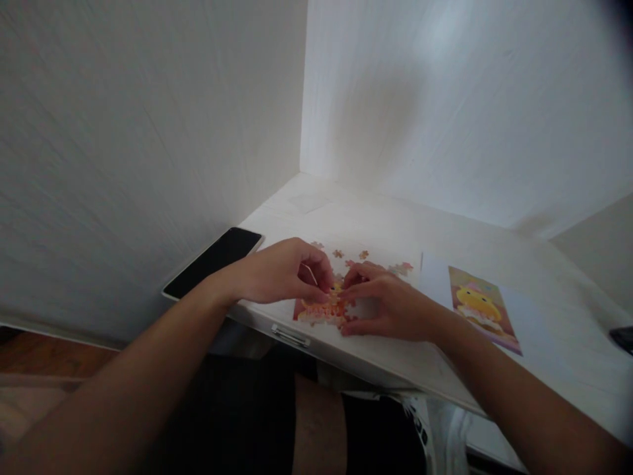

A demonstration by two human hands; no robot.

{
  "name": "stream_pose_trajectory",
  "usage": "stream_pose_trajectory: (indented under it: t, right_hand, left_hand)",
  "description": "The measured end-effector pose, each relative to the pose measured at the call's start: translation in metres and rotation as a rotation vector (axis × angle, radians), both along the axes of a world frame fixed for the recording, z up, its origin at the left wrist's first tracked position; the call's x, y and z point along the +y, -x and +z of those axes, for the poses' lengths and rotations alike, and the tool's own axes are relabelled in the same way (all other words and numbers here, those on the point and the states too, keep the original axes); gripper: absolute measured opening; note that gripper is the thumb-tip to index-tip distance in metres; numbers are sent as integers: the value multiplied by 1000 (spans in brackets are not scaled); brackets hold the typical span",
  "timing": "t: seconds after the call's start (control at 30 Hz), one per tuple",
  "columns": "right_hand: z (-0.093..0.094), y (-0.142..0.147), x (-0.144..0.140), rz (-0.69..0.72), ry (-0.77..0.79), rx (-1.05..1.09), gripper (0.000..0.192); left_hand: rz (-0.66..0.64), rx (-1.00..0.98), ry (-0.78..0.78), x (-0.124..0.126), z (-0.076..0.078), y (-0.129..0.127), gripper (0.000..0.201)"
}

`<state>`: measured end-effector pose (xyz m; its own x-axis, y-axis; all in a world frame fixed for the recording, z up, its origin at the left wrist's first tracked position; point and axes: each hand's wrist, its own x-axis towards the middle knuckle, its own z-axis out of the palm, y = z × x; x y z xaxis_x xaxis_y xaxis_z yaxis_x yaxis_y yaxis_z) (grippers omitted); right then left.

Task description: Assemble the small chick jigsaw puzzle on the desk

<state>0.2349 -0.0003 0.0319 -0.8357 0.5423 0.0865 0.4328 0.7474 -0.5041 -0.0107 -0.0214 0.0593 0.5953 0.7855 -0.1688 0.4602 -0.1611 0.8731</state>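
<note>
Single head view, looking forward and down, close over white desk [395, 224] in wall corner.

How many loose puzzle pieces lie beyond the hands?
4 visible: one by the left hand, two mid-table, and a pink clump beyond the right hand, possibly several pieces. Hands may hide more.

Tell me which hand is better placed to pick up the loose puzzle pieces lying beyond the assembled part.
Probably the right hand: the loose pieces lie just beyond its knuckles, while the left hand pinches at the assembled puzzle with its fingertips and sits nearer the phone.
</note>
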Motion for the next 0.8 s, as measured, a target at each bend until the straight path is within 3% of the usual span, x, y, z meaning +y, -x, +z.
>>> stream_pose_trajectory:
  t: [0.1, 0.4, 0.8]
  right_hand:
    - [-2, -1, 1, -21, -21, 8, 34]
    - [-8, -6, 9, -50, -68, 38, 32]
    - [-6, -8, 9, -56, -22, 36, 33]
  left_hand:
    - [-11, 45, 15, -5, -3, -6, 12]
    - [-18, 209, -225, -2, -16, -12, 14]
    - [-67, 270, -236, -5, -12, -11, 16]
